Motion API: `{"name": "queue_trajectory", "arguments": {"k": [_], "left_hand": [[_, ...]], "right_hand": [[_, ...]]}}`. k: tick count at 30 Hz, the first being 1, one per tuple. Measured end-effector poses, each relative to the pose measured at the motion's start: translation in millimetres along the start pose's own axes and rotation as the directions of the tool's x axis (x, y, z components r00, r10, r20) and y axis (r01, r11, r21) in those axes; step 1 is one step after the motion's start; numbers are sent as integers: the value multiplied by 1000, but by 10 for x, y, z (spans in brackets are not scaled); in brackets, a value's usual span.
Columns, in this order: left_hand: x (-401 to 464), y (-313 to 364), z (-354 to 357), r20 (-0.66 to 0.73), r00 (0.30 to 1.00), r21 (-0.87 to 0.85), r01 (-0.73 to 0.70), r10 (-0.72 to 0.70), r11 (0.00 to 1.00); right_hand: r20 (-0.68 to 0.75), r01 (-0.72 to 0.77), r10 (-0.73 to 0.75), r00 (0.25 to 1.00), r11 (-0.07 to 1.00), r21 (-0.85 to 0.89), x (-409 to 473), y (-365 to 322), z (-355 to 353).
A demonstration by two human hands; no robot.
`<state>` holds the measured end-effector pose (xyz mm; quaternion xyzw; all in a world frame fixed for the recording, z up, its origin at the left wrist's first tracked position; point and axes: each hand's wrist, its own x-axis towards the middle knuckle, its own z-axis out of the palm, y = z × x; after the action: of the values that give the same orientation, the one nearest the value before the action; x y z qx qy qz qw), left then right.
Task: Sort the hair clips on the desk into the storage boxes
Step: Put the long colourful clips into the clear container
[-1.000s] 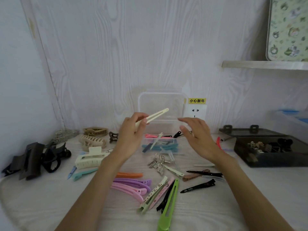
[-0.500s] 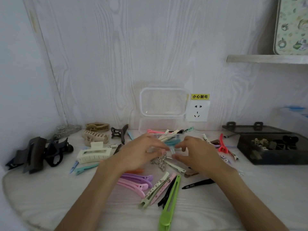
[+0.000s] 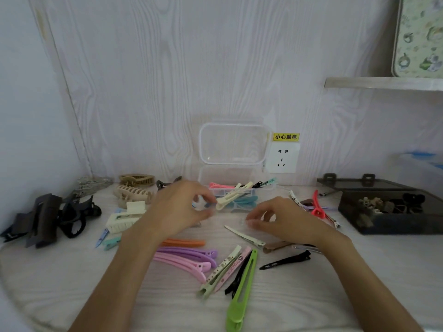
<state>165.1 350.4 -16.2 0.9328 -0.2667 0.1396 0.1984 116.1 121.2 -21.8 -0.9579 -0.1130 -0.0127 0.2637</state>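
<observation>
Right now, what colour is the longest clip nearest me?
Bright green, clearest in the head view.

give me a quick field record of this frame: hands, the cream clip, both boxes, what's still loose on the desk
left hand: fingers curled, empty as far as visible, beside the cream clip's near end
right hand: fingers loosely curled above the desk, holding nothing visible
cream clip: lies tilted across the clear box's front rim
clear box: lid up against the wall, several clips inside
dark box: open, at right, small clips inside
loose: green clip, black clip, pink clips, claw clips at left
</observation>
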Motion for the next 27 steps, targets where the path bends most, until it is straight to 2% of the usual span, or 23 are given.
{"name": "queue_trajectory", "arguments": {"k": [2,4,7,10,13,17,19,20,22,24,27], "left_hand": [[23,54,127,226,972,-100,-48,70,994],[37,81,215,370,919,-76,-113,133,991],[52,107,265,320,939,-81,-109,129,991],[64,146,292,245,962,-115,-92,118,989],[48,123,251,292,951,-135,-61,99,989],[2,-52,135,369,929,-173,31,36,985],[-27,-44,29,387,922,-195,47,33,980],[-43,-4,-24,428,903,-197,52,39,979],[-82,91,-125,593,803,-116,18,55,993],[-112,157,-168,703,709,9,-89,57,996],[-131,228,-157,730,681,53,-131,51,990]], "right_hand": [[144,4,3,990,999,-48,-45,-46,0],[163,-7,19,986,997,-72,-69,-40,-28],[133,-41,38,990,999,17,-64,31,-87],[172,-17,9,985,999,42,-44,88,-81],[193,29,-34,981,999,29,-65,93,-127],[447,44,-29,894,999,-24,-159,21,-168],[505,91,-76,860,996,-5,-184,-32,-152],[519,118,-86,850,993,-28,-188,-43,-142],[521,170,-89,849,979,-109,-185,-60,-110],[470,199,-107,876,969,-149,-173,-58,-45],[337,225,-168,927,965,-138,-121,-54,85]]}}
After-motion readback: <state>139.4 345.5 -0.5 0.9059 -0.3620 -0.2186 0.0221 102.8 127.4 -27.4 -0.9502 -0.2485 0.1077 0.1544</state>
